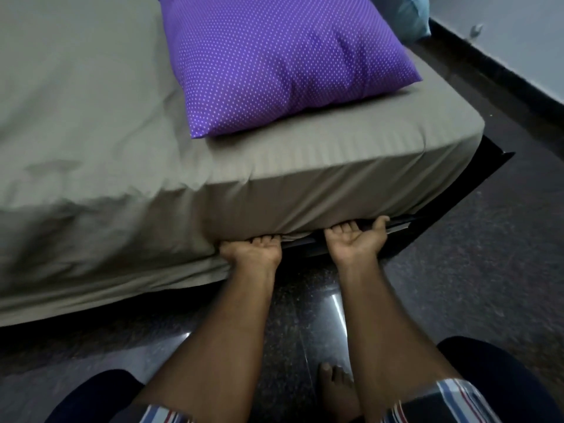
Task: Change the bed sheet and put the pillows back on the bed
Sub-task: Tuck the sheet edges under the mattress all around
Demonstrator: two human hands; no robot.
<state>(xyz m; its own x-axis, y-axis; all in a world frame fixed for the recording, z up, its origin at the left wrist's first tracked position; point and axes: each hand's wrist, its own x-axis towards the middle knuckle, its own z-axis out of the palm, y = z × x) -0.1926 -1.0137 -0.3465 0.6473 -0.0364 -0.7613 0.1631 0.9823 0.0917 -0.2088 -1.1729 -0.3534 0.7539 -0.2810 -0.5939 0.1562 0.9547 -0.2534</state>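
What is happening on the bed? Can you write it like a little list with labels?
sheet: grey-green striped fabric bed sheet covering the mattress
pillow: purple white-dotted pillow lying on the bed near the corner
left hand: left hand palm up, fingers tucked under the sheet's lower edge
right hand: right hand palm up, fingers under the same edge
frame: black bed frame showing below the corner
floor: dark speckled floor
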